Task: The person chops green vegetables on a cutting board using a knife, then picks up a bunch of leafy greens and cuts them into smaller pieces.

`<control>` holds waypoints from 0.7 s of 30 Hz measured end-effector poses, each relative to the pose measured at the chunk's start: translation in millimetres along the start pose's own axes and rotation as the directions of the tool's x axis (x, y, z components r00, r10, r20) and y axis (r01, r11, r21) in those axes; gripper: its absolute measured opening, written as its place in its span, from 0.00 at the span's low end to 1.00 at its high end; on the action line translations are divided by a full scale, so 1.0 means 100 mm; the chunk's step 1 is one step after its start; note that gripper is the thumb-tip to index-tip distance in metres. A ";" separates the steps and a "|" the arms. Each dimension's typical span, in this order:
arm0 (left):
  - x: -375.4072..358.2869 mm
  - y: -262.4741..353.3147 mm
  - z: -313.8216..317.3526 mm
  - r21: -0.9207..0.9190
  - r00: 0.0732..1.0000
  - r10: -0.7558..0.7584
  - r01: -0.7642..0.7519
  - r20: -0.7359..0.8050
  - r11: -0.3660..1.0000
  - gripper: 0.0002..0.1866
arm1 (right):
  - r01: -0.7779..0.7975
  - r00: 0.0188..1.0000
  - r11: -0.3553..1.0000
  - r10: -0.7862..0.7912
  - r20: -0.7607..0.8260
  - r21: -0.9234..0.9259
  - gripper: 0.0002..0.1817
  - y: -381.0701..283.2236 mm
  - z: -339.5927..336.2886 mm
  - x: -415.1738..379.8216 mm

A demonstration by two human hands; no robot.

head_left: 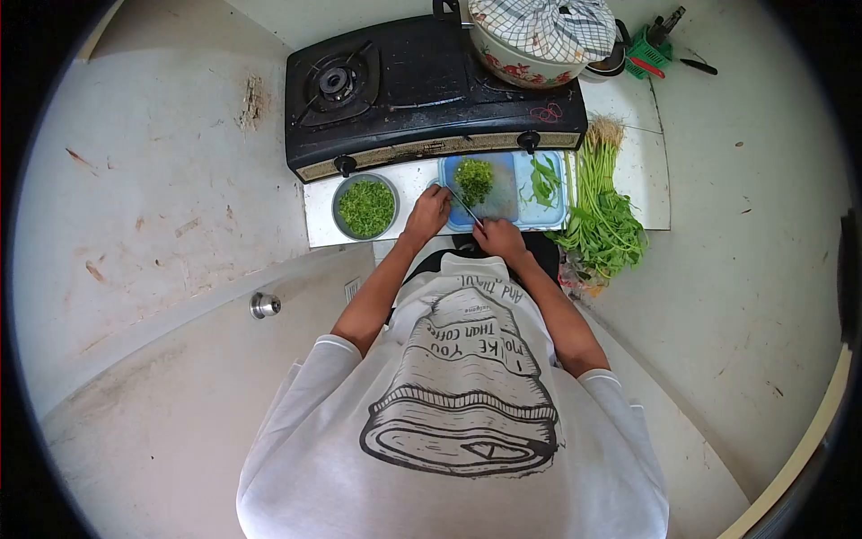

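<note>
My right hand is closed round the handle of a knife, its blade slanting up and left over a blue tray. At the tray's left edge, my left hand has its fingers bent together near the blade tip; what they hold, if anything, is too small to make out. Just above the blade lies a heap of chopped greens. Some whole leaves rest on the tray's right part. Left of my left hand, a grey bowl holds finely chopped greens.
A black two-burner stove stands behind the tray, with a large cloth-covered pot on its right burner. Long-stemmed greens lie right of the tray, overhanging the front edge. A green basket with utensils is at the back right.
</note>
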State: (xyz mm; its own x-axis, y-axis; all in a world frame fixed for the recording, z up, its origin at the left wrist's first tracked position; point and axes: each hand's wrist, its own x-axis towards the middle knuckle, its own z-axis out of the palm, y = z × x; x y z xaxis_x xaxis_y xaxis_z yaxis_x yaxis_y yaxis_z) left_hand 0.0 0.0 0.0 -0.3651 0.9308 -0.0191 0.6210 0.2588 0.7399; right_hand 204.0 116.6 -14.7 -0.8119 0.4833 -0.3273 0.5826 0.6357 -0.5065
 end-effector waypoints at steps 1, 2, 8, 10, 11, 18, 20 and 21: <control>0.01 0.01 0.00 0.015 0.999 -0.002 0.003 -0.034 1.000 0.14 | 0.004 1.000 1.000 -0.004 -0.004 -0.002 0.23 -0.01 -0.02 -0.01; 0.02 0.03 0.01 0.029 0.998 -0.003 0.005 -0.067 1.000 0.14 | 0.008 1.000 1.000 -0.009 -0.008 -0.005 0.23 -0.01 -0.03 0.00; 0.08 0.14 0.06 0.074 0.972 0.081 -0.066 -0.219 0.995 0.12 | 0.006 1.000 1.000 -0.007 -0.022 -0.020 0.23 0.00 -0.08 0.03; 0.05 0.15 0.09 0.057 0.978 0.101 -0.092 -0.182 0.994 0.12 | 0.014 1.000 1.000 -0.014 -0.018 -0.017 0.22 0.02 -0.07 0.03; 0.03 0.16 0.11 0.047 0.980 0.111 -0.104 -0.163 0.993 0.12 | 0.017 1.000 1.000 -0.017 -0.017 -0.015 0.22 0.03 -0.06 0.03; -0.11 0.19 0.24 -0.101 0.995 0.000 -0.010 -0.095 0.995 0.13 | 0.002 1.000 1.000 -0.002 -0.008 -0.002 0.21 -0.01 -0.11 0.01; -0.10 0.16 0.25 -0.110 0.993 -0.002 -0.011 -0.118 0.994 0.12 | -0.002 1.000 1.000 0.002 -0.009 -0.001 0.21 -0.01 -0.09 0.02; -0.11 0.16 0.25 -0.150 0.992 -0.019 0.001 -0.123 0.989 0.12 | 0.001 1.000 1.000 -0.001 -0.014 0.000 0.21 -0.03 -0.10 0.00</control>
State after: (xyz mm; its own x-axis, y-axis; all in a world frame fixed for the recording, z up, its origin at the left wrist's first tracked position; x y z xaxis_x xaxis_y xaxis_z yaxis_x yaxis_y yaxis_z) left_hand 31.2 0.8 -4.9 -0.4591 0.8870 0.0493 0.5099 0.2177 0.8322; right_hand 202.6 121.4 -5.2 -0.8117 0.4913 -0.3159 0.5821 0.6360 -0.5065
